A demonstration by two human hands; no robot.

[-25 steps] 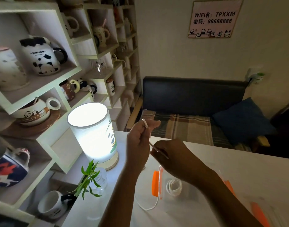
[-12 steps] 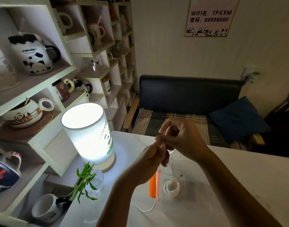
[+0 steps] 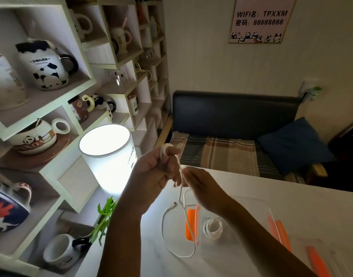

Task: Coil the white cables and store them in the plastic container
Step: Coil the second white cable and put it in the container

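My left hand (image 3: 154, 172) is raised above the white table (image 3: 321, 212), with loops of a white cable (image 3: 179, 232) wound over its fingers. My right hand (image 3: 199, 186) sits just to its right, pinching the same cable below the loops. The loose end hangs down and curls on the table, its plug lying near the left arm. Below the hands stands a clear plastic container (image 3: 241, 198) with orange clips. A coiled white cable (image 3: 212, 228) lies inside it.
A lit white lamp (image 3: 107, 156) stands at the table's left edge beside a small green plant (image 3: 103, 218). Shelves of panda mugs (image 3: 45, 64) fill the left wall. A dark bench with a plaid cushion (image 3: 221, 154) lies beyond the table. An orange-edged lid (image 3: 281, 232) lies at right.
My right hand has swung around the left one, laying more cable over the left fingers. It has come back down to the right, and more loose cable now lies on the table.
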